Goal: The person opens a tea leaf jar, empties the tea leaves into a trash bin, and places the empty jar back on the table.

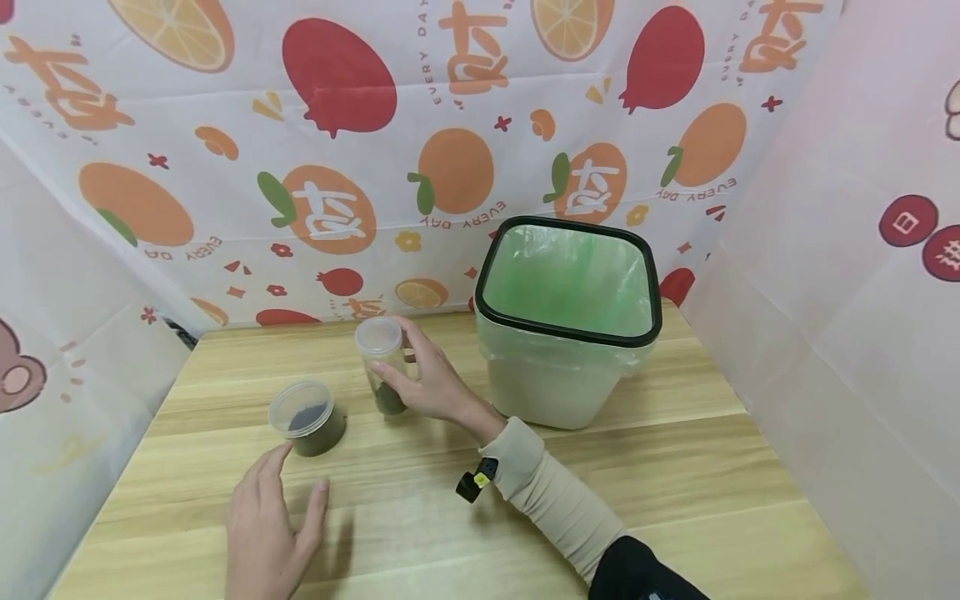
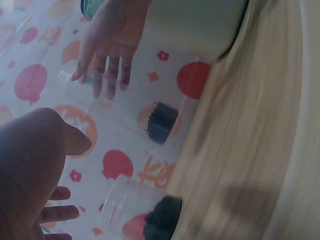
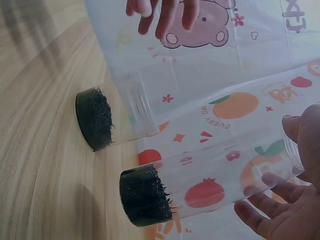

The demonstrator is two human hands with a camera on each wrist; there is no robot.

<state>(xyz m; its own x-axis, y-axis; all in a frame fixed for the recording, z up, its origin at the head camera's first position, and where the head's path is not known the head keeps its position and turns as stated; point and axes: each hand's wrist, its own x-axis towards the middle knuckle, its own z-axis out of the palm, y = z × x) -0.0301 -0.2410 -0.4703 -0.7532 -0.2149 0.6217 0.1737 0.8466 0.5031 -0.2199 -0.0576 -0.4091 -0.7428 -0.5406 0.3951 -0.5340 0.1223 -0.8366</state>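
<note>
My right hand (image 1: 429, 379) holds a tall, narrow clear plastic jar (image 1: 380, 354) near its top, thumb on one side and fingers on the other. Dark shredded, leaf-like bits (image 3: 145, 196) fill the bottom of the jar, which stands nearly upright with its base close to the tabletop. To its left sits a short, wide clear tub (image 1: 302, 408), also with dark shredded contents (image 3: 95, 119) in its lower part. My left hand (image 1: 270, 521) is just in front of this tub, thumb and fingers spread apart, holding nothing.
A bin (image 1: 551, 392) with a black rim and a translucent greenish liner stands at the back right of the wooden table (image 1: 420, 517). Fruit-printed cloth (image 1: 247, 75) hangs behind the table, and pale sheets (image 1: 847, 333) close off both sides.
</note>
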